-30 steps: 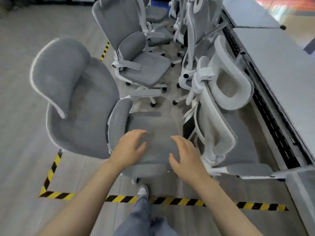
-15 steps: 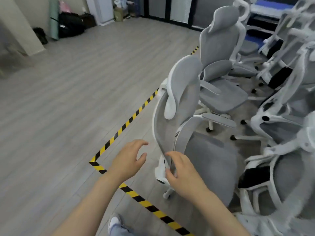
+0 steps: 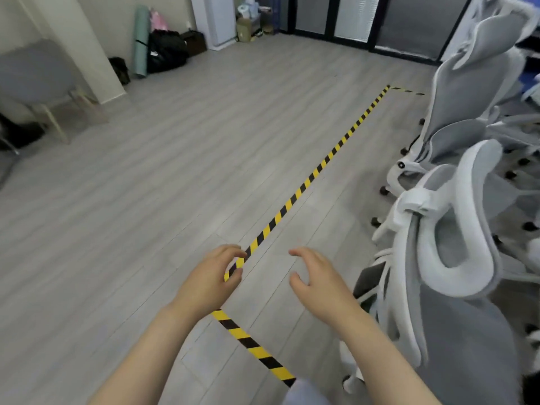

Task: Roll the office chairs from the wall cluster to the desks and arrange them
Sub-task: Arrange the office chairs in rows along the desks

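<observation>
Both hands empty, fingers loosely curled: left hand (image 3: pixel 209 280) over the hazard tape (image 3: pixel 304 187) corner, right hand (image 3: pixel 320 283) just inside it. Nearest office chair (image 3: pixel 447 287) right of the tape, close to the right hand, not touched. Second chair (image 3: pixel 464 103) behind it, same side. Black bags (image 3: pixel 166 51) far beyond the tape by the wall.

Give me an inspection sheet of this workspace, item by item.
Surface: grey plank floor marked with yellow-black tape.
Job's things: nearest chair and second chair clustered at right, inside the tape.
Clutter: black bag, rolled mat by the far wall.
Hands: left hand and right hand loosely curled, holding nothing.
Cables: nothing seen.
Surroundings: white cabinet, dark-framed doors.
</observation>
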Demonstrator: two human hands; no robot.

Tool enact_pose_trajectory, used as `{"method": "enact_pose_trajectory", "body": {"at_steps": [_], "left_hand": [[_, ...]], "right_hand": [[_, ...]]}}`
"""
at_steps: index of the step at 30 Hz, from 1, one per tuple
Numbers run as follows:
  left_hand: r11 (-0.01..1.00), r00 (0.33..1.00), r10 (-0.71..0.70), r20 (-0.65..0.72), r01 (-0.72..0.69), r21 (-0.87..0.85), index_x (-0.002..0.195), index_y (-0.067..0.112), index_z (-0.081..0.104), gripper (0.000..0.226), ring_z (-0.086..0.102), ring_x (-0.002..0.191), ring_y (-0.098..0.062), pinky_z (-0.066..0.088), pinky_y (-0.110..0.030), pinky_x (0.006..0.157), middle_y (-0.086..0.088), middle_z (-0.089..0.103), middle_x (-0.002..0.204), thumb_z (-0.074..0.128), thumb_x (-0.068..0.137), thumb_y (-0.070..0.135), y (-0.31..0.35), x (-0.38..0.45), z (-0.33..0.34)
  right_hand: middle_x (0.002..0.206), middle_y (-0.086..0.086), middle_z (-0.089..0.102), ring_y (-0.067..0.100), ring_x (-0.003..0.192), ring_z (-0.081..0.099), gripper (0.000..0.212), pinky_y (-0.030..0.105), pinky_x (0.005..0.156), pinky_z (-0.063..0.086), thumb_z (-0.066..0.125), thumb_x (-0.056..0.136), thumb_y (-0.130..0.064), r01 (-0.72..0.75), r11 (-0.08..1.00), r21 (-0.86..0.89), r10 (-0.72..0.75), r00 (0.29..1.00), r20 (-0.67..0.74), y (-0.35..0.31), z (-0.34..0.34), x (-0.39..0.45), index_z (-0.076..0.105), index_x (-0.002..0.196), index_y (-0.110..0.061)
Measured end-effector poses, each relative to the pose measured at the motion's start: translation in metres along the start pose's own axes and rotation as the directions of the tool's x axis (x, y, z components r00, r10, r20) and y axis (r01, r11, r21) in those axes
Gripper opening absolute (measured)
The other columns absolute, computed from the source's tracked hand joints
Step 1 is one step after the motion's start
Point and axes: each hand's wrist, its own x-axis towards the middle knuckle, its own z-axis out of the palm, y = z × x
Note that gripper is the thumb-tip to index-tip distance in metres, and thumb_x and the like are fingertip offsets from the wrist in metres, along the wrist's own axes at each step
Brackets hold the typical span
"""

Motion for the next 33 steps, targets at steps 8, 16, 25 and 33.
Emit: {"method": "enact_pose_trajectory", "body": {"at_steps": [8, 16, 25, 33], "left_hand": [[0.997, 0.997, 0.073, 0.009, -0.073, 0.0, 0.127, 0.028, 0.055, 0.031, 0.042, 0.129, -0.005, 0.033, -0.02, 0.104, 0.015, 0.046, 0.139, 0.051, 0.097, 0.028, -0.018, 0.16, -0.022], [0.995, 0.996, 0.089, 0.028, -0.088, -0.036, 0.126, 0.03, 0.054, 0.029, 0.043, 0.128, -0.003, 0.033, -0.019, 0.102, 0.016, 0.048, 0.136, 0.051, 0.097, 0.027, 0.004, 0.343, -0.033], [0.96, 0.94, 0.28, 0.197, -0.274, -0.054, 0.124, 0.029, 0.056, 0.028, 0.047, 0.113, 0.001, 0.031, -0.014, 0.089, 0.019, 0.048, 0.125, 0.053, 0.096, 0.026, 0.058, 0.546, -0.001], [0.855, 0.752, 0.5, 0.43, -0.508, -0.107, 0.127, 0.03, 0.054, 0.031, 0.044, 0.126, -0.002, 0.032, -0.017, 0.099, 0.017, 0.049, 0.134, 0.051, 0.096, 0.027, 0.13, 0.734, 0.039]], "right_hand": [[0.142, -0.01, 0.043, 0.006, 0.133, 0.036, 0.042, 0.018, 0.098, 0.028, 0.047, 0.096, -0.025, -0.029, 0.998, 0.061, 0.039, 0.987, -0.158, -0.01, -0.042, 0.179, 0.044, 0.138, -0.024], [0.141, -0.009, 0.045, 0.008, 0.131, 0.04, 0.042, 0.023, 0.099, 0.035, 0.048, 0.094, -0.028, -0.077, 0.993, 0.09, 0.092, 0.98, -0.177, 0.01, -0.114, 0.341, 0.045, 0.136, -0.026], [0.14, -0.007, 0.046, 0.011, 0.132, 0.04, 0.04, 0.029, 0.104, 0.037, 0.048, 0.094, -0.025, -0.285, 0.944, 0.163, 0.324, 0.895, -0.307, 0.102, -0.198, 0.437, 0.048, 0.134, -0.023], [0.131, -0.006, 0.051, 0.011, 0.123, 0.048, 0.037, 0.024, 0.101, 0.038, 0.055, 0.091, -0.024, -0.536, 0.791, 0.295, 0.612, 0.699, -0.369, 0.197, -0.277, 0.469, 0.053, 0.127, -0.023]]}}
